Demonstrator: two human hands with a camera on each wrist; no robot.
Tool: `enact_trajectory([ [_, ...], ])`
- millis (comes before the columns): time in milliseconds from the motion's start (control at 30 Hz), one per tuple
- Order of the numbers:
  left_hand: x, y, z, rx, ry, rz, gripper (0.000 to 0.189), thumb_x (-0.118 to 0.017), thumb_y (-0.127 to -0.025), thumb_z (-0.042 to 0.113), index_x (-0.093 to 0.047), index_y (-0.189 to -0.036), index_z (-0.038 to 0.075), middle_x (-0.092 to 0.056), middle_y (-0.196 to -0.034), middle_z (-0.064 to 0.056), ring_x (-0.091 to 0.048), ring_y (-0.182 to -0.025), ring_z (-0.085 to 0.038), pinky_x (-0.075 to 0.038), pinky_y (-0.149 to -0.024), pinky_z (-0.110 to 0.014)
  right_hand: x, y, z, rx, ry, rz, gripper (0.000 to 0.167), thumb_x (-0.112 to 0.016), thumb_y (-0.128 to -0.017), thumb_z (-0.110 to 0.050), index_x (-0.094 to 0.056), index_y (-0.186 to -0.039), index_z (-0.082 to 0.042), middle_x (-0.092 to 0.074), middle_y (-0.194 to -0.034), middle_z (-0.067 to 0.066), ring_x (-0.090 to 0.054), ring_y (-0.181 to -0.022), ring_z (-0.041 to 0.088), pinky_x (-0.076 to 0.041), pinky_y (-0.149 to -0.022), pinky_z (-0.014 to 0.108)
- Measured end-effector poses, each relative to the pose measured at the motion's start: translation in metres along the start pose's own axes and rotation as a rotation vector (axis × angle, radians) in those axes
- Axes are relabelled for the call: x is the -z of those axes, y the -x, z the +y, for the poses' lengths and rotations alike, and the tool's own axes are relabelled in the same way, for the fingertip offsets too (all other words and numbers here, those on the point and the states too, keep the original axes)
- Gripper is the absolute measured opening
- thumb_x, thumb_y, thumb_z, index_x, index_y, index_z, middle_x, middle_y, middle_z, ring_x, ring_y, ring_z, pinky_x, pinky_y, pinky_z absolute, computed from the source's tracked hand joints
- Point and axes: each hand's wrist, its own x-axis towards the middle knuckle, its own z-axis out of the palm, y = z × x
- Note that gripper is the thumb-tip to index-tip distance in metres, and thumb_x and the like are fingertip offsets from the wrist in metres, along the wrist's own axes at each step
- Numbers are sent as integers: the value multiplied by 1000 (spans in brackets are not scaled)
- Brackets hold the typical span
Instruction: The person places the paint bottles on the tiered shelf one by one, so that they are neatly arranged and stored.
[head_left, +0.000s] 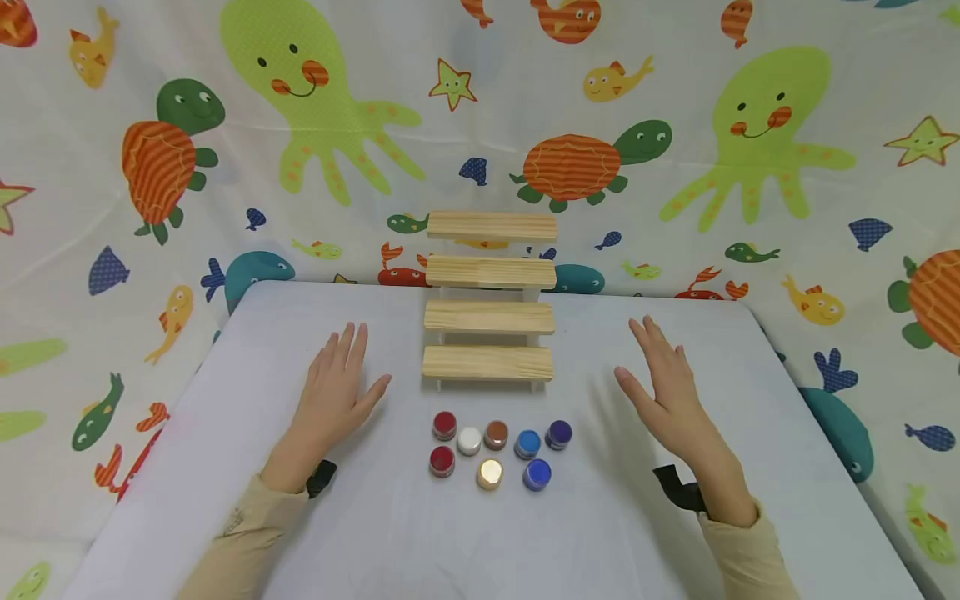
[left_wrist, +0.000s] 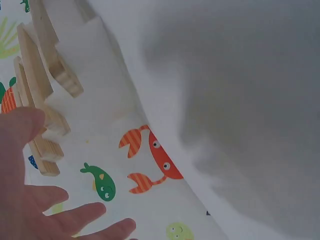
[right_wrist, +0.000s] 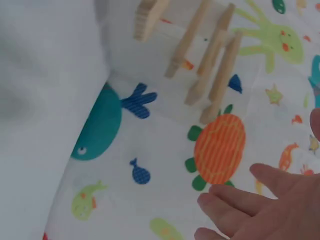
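Observation:
My left hand (head_left: pixel 333 396) is held over the left side of the table, fingers straight and thumb spread, holding nothing. Over the right side, my right hand (head_left: pixel 667 400) is likewise outstretched and empty. Between them sit several small paint jars: two dark red jars (head_left: pixel 444 426), a white jar (head_left: pixel 469 441), a brown jar (head_left: pixel 496 435), a gold jar (head_left: pixel 490 474), a light blue jar (head_left: pixel 528 444), a deep blue jar (head_left: pixel 537 474) and a purple jar (head_left: pixel 558 434). Behind the jars stands a stepped rack (head_left: pixel 488 363) with wooden shelves. Both wrist views show straight fingers near the rack's ends.
The white table (head_left: pixel 360 533) has its far edge against a hanging cloth (head_left: pixel 465 108) printed with sea animals. A black strap (head_left: pixel 321 478) is on my left wrist, and another black strap (head_left: pixel 678 490) is on my right. The rack's top shelves rise in front of the cloth.

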Motion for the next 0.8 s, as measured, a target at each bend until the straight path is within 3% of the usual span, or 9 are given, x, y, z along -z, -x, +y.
enact_trajectory([
  [100, -5, -3, 6, -18, 35, 4, 84, -65, -94, 37, -23, -154, -3, -28, -155, -29, -26, -139, -51, -26, -110, -67, 4, -3, -4, -1, -100, 8, 64, -51, -104, -24, -20, -158, -13, -16, -164, 13, -13, -150, 35, -2, -119, 59],
  [267, -12, -8, 15, -75, 151, 75, 81, -73, -90, 30, -32, -149, -7, -37, -150, -28, -36, -136, -46, -33, -109, -62, 8, -8, -14, -13, -255, 19, 59, -51, -104, -19, -26, -157, -18, -28, -160, 8, -24, -147, 32, -22, -113, 66],
  [400, -17, -12, 21, -75, 256, 78, 79, -75, -90, 28, -34, -148, -6, -39, -150, -26, -38, -136, -42, -34, -110, -60, 8, -12, -23, 6, -399, 16, 53, -50, -104, -11, -32, -153, -13, -35, -156, 4, -31, -144, 25, -35, -114, 39],
  [500, -21, -14, 23, -46, 344, 47, 76, -74, -91, 25, -34, -149, -5, -39, -150, -24, -37, -138, -40, -32, -112, -59, 8, -14, -31, 9, -507, 3, 47, -47, -105, -10, -36, -150, -10, -40, -153, 5, -35, -143, 23, -36, -109, 20],
  [667, -29, -18, 25, 7, 604, -15, 68, -73, -92, 18, -39, -147, -4, -42, -147, -25, -42, -134, -40, -36, -110, -55, 8, -16, -42, -1, -622, -45, 40, -43, -106, -13, -43, -146, -10, -47, -148, 6, -42, -138, 22, -35, -110, 21],
  [800, -32, -20, 29, 152, 900, -101, 63, -71, -94, 20, -42, -146, 0, -45, -146, -23, -47, -131, -38, -42, -107, -50, 3, -16, -43, 4, -653, -102, 37, -43, -107, -14, -45, -144, -10, -50, -146, 7, -44, -136, 23, -35, -111, 24],
])
